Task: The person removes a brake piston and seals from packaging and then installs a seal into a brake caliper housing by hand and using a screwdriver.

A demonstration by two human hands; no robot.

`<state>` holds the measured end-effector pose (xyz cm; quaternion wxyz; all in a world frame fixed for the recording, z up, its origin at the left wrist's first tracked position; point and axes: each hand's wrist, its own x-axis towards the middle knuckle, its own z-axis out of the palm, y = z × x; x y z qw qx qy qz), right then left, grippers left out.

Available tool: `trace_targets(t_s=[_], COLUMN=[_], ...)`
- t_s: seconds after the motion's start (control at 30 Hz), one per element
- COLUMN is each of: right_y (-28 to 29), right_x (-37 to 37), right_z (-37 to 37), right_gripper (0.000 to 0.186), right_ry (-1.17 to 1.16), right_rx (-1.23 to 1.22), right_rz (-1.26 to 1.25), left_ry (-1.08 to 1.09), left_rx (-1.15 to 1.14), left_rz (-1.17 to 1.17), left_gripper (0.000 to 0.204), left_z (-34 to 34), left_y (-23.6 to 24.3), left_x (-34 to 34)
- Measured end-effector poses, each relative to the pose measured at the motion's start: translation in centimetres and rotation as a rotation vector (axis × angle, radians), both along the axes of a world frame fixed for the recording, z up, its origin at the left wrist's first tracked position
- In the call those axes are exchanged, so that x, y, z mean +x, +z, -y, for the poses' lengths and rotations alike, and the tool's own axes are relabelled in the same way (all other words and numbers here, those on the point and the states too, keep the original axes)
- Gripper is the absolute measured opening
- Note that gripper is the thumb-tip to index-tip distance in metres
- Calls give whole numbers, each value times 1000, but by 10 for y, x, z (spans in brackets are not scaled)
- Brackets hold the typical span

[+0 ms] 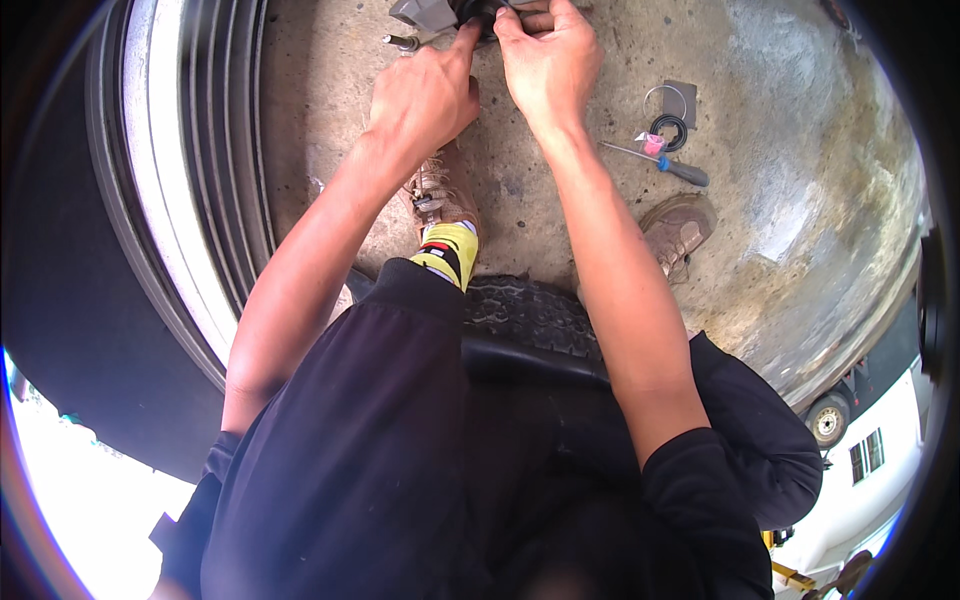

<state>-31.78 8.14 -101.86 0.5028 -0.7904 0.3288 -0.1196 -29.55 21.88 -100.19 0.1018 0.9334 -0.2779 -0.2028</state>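
Note:
Both my hands are at the top edge, close together on a dark, rounded part (478, 10) that the frame partly cuts off. My left hand (425, 97) has its index finger pressed against this part, the other fingers curled under. The thumb and bent fingers of my right hand (550, 55) close on its right side. A grey metal piece (427, 13) adjoins the dark part on the left. Just beyond my left knuckles, a short metal pin or bolt end (401, 43) sticks out. My fingers hide most of the contact.
On the concrete to the right lie a blue-handled screwdriver (683, 171), a black ring (668, 133), a thin wire ring (660, 98), a grey square piece (685, 98) and a small pink item (653, 144). A ribbed metal wall (225, 130) stands left. A tyre (530, 308) is beneath me.

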Motion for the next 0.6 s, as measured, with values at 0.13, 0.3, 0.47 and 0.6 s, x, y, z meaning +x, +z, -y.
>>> trace_targets(t_s=[0.13,0.3,0.47,0.6], right_y=[-3,-5,1,-2], right_x=[1,3,5,4], right_z=[2,3,1,1], right_gripper=[22,22,23,22], right_ry=[-23,28,43,41], right_rx=[32,-142,-144,-224], right_rz=[25,19,-34,6], left_ry=[61,46,108,77], left_rx=[60,87,147,52], left_rz=[-36,27,-169,-92], left_gripper=[64,56,65,69], left_z=[6,6,14,9], left_y=[1,-1,15,7], left_x=[4,2,10,9])
